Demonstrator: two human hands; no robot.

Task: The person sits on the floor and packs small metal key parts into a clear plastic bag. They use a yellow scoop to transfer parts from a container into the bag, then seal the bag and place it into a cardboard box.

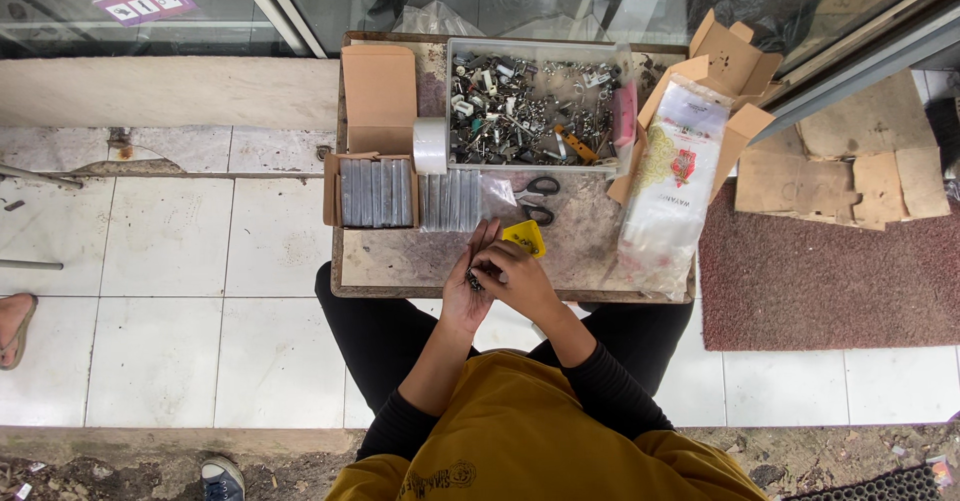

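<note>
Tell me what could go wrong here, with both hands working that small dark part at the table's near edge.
1. The small dark part, pinched between left hand and right hand, sits over the table edge; a slip likely drops it to the floor.
2. The scissors lie just beyond the hands; reaching for the parts bin could catch them.

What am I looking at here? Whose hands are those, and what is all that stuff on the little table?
This picture comes from a camera worn on a person's head, looking straight down. The left hand and right hand meet over a low table, holding a small dark part between them. On the table are a clear tub of metal bits, scissors, a yellow piece, a roll of tape, rows of grey packs, cardboard boxes and a plastic bag.
</note>
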